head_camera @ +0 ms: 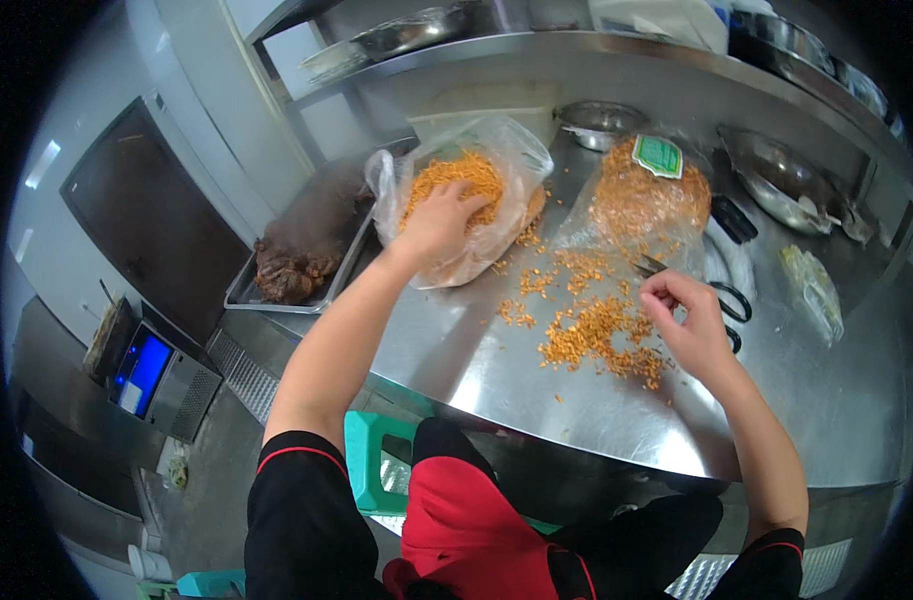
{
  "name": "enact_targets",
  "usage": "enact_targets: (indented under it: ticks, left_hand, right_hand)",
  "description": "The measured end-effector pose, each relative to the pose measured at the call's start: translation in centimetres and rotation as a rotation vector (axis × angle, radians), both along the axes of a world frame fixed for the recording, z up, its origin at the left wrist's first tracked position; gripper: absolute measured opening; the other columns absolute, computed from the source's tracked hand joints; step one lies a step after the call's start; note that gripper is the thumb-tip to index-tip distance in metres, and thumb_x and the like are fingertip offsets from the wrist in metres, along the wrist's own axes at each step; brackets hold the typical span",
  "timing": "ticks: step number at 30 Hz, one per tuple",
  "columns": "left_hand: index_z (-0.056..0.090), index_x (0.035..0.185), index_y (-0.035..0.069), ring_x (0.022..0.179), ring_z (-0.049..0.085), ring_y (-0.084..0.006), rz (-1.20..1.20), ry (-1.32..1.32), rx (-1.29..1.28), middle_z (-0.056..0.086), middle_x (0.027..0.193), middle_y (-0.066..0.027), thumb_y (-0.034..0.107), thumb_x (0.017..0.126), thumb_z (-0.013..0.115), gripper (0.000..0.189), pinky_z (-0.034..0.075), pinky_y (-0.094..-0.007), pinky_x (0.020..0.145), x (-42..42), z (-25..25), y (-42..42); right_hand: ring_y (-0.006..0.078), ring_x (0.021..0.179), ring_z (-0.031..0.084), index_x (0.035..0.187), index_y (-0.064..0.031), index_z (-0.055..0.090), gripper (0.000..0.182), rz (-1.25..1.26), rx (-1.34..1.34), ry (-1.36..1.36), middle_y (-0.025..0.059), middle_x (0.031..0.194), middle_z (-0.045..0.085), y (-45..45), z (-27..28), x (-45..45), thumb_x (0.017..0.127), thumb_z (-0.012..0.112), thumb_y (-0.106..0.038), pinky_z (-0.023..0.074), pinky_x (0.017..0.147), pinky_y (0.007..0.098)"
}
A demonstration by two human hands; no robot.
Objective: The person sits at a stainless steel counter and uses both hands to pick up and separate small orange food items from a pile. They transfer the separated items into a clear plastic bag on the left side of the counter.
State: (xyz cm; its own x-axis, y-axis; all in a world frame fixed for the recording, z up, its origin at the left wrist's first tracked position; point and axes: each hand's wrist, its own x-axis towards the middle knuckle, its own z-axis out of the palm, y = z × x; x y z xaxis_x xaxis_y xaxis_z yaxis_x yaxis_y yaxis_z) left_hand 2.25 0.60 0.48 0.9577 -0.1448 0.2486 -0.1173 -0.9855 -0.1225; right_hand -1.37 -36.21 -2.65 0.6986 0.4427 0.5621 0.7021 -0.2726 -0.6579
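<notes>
My left hand (440, 217) reaches into an open clear plastic bag (527, 161) and rests on a heap of orange dried strands or small mushrooms (475, 171); whether its fingers grip any is hard to tell. My right hand (685, 311) holds black-handled scissors (732, 302), blades pointing up and left over the steel table (486, 345). Short orange cut pieces (595, 330) lie scattered on the steel, left of my right hand. Behind them lies a second clear bag (647, 195), full of orange dried pieces and bearing a green label (657, 156).
A metal tray (276, 306) with a large dark brown piece of meat (299, 262) stands at left. Metal bowls (602, 124) stand at the back, and a wok-like pan (786, 187) at back right. A plastic packet (813, 292) lies right. A green stool (366, 465) stands below the table edge.
</notes>
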Motion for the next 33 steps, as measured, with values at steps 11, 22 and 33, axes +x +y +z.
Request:
enact_targets:
  ticks: [11,22,33]
  left_hand:
    - [0.056,0.137,0.019,0.131,0.046,-0.0355,0.086,-0.023,-0.154,0.044,0.147,-0.0164,0.009,0.078,0.065,0.06,0.041,-0.0424,0.109,4.8,0.8,5.5]
    - [0.046,0.144,0.014,0.111,0.063,-0.0365,0.267,0.278,0.337,0.048,0.138,-0.0232,0.011,0.08,0.064,0.067,0.055,-0.0418,0.087,1.8,1.9,4.9]
    - [0.06,0.127,0.01,0.103,0.066,-0.0356,0.24,-0.074,0.097,0.057,0.128,-0.0189,0.005,0.079,0.058,0.048,0.053,-0.0434,0.087,-2.1,4.9,0.8]
  right_hand:
    - [0.026,0.106,0.063,0.108,-0.0102,0.067,0.029,0.077,-0.865,-0.632,0.0112,0.099,0.07,20.8,5.3,10.2,0.082,0.066,-0.024,0.0386,0.103,0.0439]
    - [0.0248,0.082,0.069,0.104,-0.0091,0.062,0.028,-0.051,-1.059,-0.665,0.0093,0.08,0.071,18.7,4.7,13.5,0.079,0.07,-0.019,0.0379,0.095,0.0386]
    - [0.0322,0.086,0.064,0.096,-0.0035,0.061,0.019,0.018,-0.358,-0.472,0.0119,0.088,0.064,11.3,3.7,3.5,0.083,0.069,-0.014,0.0482,0.077,0.0438]
